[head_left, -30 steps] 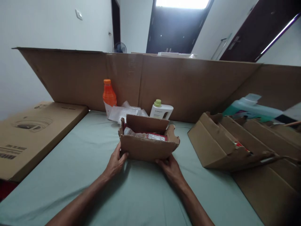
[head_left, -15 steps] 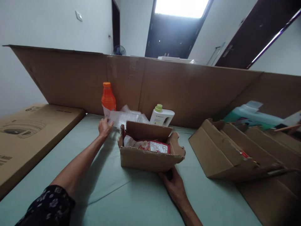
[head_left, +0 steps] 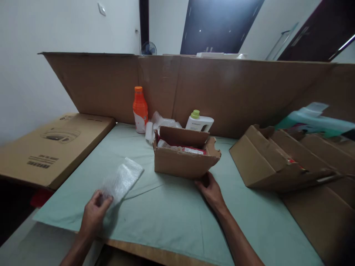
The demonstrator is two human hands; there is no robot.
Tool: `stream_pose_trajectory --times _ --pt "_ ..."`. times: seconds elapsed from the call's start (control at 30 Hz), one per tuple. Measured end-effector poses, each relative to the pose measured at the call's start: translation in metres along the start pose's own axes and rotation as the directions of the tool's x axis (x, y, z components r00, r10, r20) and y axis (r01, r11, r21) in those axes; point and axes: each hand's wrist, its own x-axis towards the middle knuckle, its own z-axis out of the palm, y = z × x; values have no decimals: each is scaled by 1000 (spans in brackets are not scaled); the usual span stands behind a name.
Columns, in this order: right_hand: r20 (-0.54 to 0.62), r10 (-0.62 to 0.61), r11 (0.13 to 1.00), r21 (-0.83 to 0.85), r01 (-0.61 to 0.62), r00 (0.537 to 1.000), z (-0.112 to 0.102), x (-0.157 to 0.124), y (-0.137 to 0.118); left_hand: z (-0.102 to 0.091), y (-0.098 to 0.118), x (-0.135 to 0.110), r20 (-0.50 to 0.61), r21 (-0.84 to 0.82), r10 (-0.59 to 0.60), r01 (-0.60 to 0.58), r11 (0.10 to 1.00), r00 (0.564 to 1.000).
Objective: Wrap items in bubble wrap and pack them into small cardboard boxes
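My left hand [head_left: 93, 216] pinches the near end of a sheet of bubble wrap [head_left: 122, 180] that lies on the green table cover near the front edge. My right hand [head_left: 210, 188] rests against the front right corner of a small open cardboard box [head_left: 183, 162], fingers curled on its lower edge. The box holds a red and white packet [head_left: 191, 150]. Behind the box stand an orange bottle [head_left: 140, 109] and a white bottle with a green cap [head_left: 199, 122], with more bubble wrap [head_left: 159, 123] between them.
A tall cardboard wall [head_left: 222, 88] runs along the back. A flat printed carton [head_left: 52, 147] lies to the left. Folded cardboard boxes [head_left: 277, 159] are stacked at the right, a teal package [head_left: 310, 120] behind them. The green cover [head_left: 172, 210] ends near me.
My left hand took a bubble wrap sheet from beside the orange bottle and pulled it back to the table's near edge. My right hand stayed at the box. The camera tilted down.
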Motion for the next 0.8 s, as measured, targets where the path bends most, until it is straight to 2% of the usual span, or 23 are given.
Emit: stream_pose_trajectory --times 0.07,0.13,0.17,0.2,0.27,0.33,0.4,0.43,0.47,0.5,0.53,0.57,0.6,0.67,0.73,0.77,0.8 --pt "-41 25 1000 0 -25 999 -6 -19 -9 -1 -12 -26 10 59 57 -57 997 998" --pt "-11 95 995 24 -94 995 -8 -48 -22 6 -16 -46 -30 94 223 -220 971 974" --pt "41 136 988 62 -138 990 -6 -64 -29 12 -15 -54 -38 100 329 -324 941 943" --pt "112 171 976 117 -183 979 -3 -80 -37 20 -12 -62 -27 98 435 -430 897 900" --pt "263 222 925 249 -288 939 9 -110 -50 39 -5 -80 64 50 606 -609 792 793" --pt "360 260 851 353 -389 896 24 -131 -59 57 1 -99 190 -54 732 -737 673 654" --pt "392 290 804 395 -445 873 35 -142 -65 70 3 -116 261 -166 815 -808 566 517" --pt "393 294 801 396 -449 871 40 -143 -67 73 3 -123 268 -209 841 -824 526 469" --pt "387 288 811 388 -438 876 42 -143 -69 73 2 -128 264 -237 856 -830 504 445" --pt "374 277 827 376 -418 885 44 -142 -71 70 0 -130 261 -251 856 -825 507 446" --pt "349 265 844 367 -391 899 44 -141 -73 66 -1 -131 257 -255 845 -811 527 469" --pt "312 256 857 364 -364 915 43 -141 -75 60 -2 -130 256 -250 820 -785 567 511" --pt "263 254 867 365 -340 931 42 -142 -77 53 -3 -126 258 -240 782 -746 621 568" --pt "175 271 873 370 -319 946 36 -150 -78 41 -3 -114 240 -216 661 -625 750 711" --pt "169 312 859 369 -354 935 30 -167 -76 35 -1 -95 213 -193 502 -468 862 838" --pt "194 341 846 364 -390 920 27 -178 -74 36 0 -83 216 -185 434 -400 898 875" --pt "229 374 829 352 -435 899 24 -191 -70 39 2 -70 227 -183 391 -355 917 892"
